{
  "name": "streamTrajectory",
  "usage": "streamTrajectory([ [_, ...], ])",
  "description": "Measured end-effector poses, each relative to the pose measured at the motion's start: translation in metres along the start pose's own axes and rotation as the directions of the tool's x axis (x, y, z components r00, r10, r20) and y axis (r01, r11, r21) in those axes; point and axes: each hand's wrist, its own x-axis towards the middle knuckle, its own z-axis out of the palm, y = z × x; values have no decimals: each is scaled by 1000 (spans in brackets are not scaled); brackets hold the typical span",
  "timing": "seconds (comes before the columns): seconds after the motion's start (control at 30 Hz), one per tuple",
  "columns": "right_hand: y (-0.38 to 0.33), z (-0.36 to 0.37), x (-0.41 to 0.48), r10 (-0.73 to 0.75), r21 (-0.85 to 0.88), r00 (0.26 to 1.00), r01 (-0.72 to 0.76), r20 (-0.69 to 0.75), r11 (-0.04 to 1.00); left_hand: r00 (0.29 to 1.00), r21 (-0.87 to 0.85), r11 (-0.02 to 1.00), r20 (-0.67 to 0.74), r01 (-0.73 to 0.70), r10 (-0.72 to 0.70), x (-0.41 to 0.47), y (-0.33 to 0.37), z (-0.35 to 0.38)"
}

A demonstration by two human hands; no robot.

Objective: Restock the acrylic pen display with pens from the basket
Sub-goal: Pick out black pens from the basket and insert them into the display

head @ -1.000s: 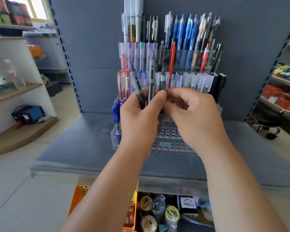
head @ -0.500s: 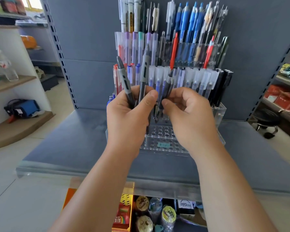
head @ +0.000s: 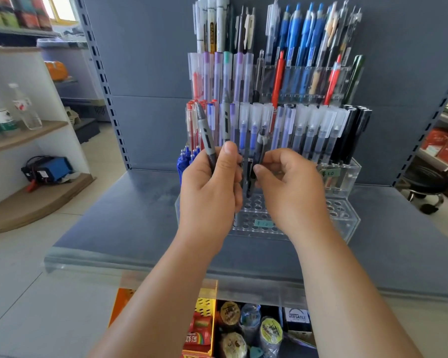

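Over the clear acrylic display (head: 347, 218) at 12 o'clock, right hand (head: 289, 188) pinches a dark-grey pen (head: 260, 142).
Left hand (head: 208, 189) grips grey spare pens (head: 204, 130); light, stiff, slick (pinch mid-barrel, likely).

Grey back panel (head: 145, 73) dead centre, daylight from a window (head: 60, 9) up-left of it. Wooden shelves (head: 36, 200) to its left on pale floor tiles (head: 23, 293); black stool (head: 427, 187) to its right.
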Motion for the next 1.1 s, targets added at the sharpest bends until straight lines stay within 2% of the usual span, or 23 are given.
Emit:
streamTrajectory([
  [0.3, 6, 4, 3, 18, -88, 1000, -18, -1, 996, 994, -6, 999, 102, 43, -42, -4, 0, -6],
  [0.53, 10, 11, 0, 23, -167, 999, -16, 40, 986, 997, 26, 998, 51, 56, -57, -4, -3, -7],
  [1.1, 9, 11, -2, 64, -167, 996, -53, 62, 985, 998, 105, 994, 62, 27, -33, 0, 5, -14],
])
